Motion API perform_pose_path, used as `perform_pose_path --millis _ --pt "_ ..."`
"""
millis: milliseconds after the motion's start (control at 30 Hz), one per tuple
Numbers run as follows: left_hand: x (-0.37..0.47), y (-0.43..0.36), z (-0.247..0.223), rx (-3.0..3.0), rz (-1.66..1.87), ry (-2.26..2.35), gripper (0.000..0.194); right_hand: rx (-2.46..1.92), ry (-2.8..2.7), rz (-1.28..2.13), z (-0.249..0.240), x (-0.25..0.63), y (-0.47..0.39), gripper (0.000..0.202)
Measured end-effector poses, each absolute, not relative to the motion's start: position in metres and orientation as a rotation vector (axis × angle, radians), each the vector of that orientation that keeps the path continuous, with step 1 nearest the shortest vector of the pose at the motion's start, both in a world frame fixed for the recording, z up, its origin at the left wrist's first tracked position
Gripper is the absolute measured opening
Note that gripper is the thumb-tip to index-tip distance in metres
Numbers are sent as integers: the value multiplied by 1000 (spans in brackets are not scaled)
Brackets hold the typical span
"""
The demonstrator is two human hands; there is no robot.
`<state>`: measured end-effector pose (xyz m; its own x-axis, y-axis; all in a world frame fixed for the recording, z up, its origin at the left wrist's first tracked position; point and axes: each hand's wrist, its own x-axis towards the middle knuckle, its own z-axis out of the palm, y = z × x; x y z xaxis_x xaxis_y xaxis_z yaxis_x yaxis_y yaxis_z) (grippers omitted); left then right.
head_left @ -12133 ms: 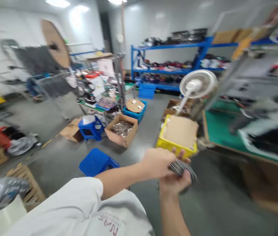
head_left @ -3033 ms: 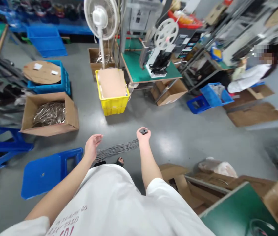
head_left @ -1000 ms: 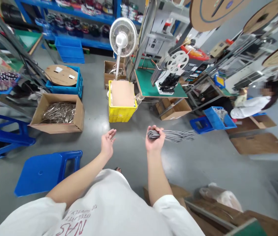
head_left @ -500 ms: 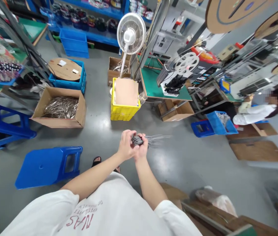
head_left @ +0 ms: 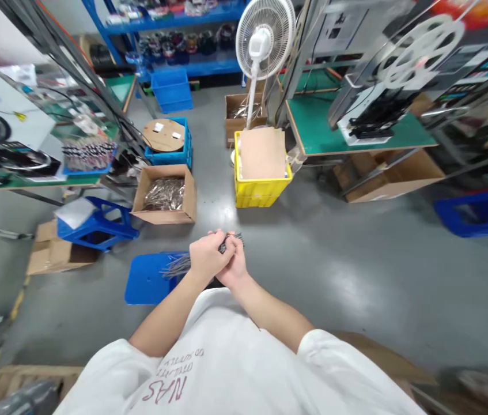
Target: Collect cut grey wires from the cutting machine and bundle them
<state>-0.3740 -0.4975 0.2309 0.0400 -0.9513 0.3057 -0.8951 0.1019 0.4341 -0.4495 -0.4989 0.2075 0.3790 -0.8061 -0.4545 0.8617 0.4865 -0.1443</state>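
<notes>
A bundle of thin grey wires [head_left: 178, 266] is held in front of my white shirt at the middle of the head view. My left hand [head_left: 205, 253] wraps round it, and the loose strands fan out to the left past that wrist. Pressed against the left hand, my right hand [head_left: 235, 264] has its fingers closed at the bundle's other end, where short dark tips show above the fingers. The palms and the middle of the bundle are hidden by the fingers. Below the strands lies the blue stool [head_left: 146, 279].
Ahead stands a yellow crate [head_left: 257, 195] with cardboard on top, before a white fan [head_left: 261, 43]. A cardboard box [head_left: 163, 217] of wires is at left, near another blue stool [head_left: 97, 227]. A green workbench [head_left: 317, 124] with a machine is at right.
The view has swung to the left. The wire bundle has been turned round: its loose strands pointed right before and now point left. Both hands have stayed together on it.
</notes>
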Motion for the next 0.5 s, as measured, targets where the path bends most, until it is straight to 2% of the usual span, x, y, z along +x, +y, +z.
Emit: perform_pose_path --millis 67,167,233,333,400,467,500 --pt "-348 -493 257 1725 111 -1955 21 163 357 -1037 229 -428 -495 18" --pt "-320 -497 296 1570 232 -2133 23 105 217 -948 249 -404 -487 21" --pt "-308 -508 318 1470 187 -2294 24 -63 156 -913 251 -399 -483 37" --pt "-304 -537 341 1272 56 -2571 20 -595 120 -806 239 -423 -482 61" --pt "-316 -560 349 1086 -5 -2749 16 -1023 219 -660 228 -467 -479 55" --pt "-340 -581 355 827 -48 -2919 13 -1308 480 -613 224 -527 -474 28" --pt "-357 -590 357 674 -67 -2998 12 -1366 675 -698 228 -558 -473 20"
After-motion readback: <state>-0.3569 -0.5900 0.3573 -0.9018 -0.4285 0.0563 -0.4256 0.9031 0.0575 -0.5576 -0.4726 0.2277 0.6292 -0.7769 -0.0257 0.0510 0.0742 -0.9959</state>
